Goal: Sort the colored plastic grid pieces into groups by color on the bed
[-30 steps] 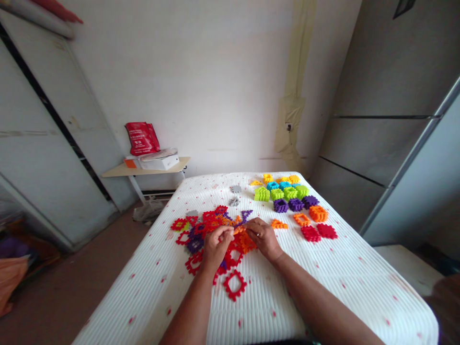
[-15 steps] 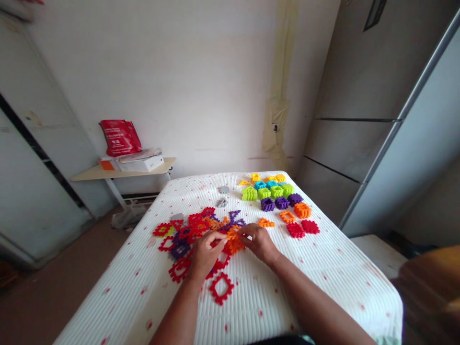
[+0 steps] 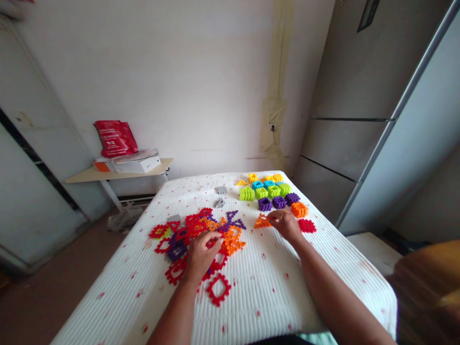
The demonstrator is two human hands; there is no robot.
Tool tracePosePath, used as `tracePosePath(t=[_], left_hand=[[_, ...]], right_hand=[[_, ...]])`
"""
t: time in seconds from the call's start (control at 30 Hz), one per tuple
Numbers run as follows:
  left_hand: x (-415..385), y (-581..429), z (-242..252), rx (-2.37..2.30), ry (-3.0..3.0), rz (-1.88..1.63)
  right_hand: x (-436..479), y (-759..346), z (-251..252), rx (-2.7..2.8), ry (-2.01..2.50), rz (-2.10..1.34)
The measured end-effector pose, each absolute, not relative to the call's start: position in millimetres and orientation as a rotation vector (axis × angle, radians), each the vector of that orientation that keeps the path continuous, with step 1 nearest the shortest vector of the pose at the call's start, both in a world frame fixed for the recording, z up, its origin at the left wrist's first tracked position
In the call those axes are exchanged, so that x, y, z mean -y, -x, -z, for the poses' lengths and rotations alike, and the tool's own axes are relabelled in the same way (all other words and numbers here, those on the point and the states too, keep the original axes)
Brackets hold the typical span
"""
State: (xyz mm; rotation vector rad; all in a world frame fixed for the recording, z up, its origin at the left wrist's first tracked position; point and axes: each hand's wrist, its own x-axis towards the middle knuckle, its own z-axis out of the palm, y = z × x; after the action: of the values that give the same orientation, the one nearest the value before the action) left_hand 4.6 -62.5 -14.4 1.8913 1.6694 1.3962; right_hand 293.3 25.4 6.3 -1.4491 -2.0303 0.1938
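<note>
My left hand (image 3: pixel 201 253) hovers over a mixed pile of plastic interlocking building pieces, its curled thumb and forefinger slightly apart with nothing visible between them. Red pieces (image 3: pixel 218 289), purple pieces (image 3: pixel 178 250) and orange pieces (image 3: pixel 233 239) lie around it. To the right, my right hand (image 3: pixel 286 226) pinches at an orange triangular interlocking piece (image 3: pixel 262 221), which sits low over the table with at least one similar piece. The right hand hides part of the nearby orange and red pieces.
Sorted stacks stand at the table's far right: yellow (image 3: pixel 253 178), blue (image 3: pixel 257 185), green (image 3: pixel 247 194), purple (image 3: pixel 265 204), orange (image 3: pixel 299 209) and red (image 3: pixel 307 225). Grey pieces (image 3: pixel 221 190) lie near the back. A refrigerator (image 3: pixel 338 143) stands beyond, right; a side table (image 3: pixel 82 176) is left.
My right hand has moved right, from the pile's orange pieces to the separate orange triangles. My left hand has stayed over the pile, its fingertips parting from an orange piece.
</note>
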Motion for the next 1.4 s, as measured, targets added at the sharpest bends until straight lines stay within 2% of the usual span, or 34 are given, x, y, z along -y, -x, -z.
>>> tracePosePath(t=[1.03,1.4], left_hand=[[61,-3,18,-1.647,-1.938,-1.401],[64,-7,8,-1.624,-1.929,-1.429]], right_hand=[[-32,-286,8,2.180,1.579,-0.144],[-22,-283,-1,2.232,1.764,0.062]])
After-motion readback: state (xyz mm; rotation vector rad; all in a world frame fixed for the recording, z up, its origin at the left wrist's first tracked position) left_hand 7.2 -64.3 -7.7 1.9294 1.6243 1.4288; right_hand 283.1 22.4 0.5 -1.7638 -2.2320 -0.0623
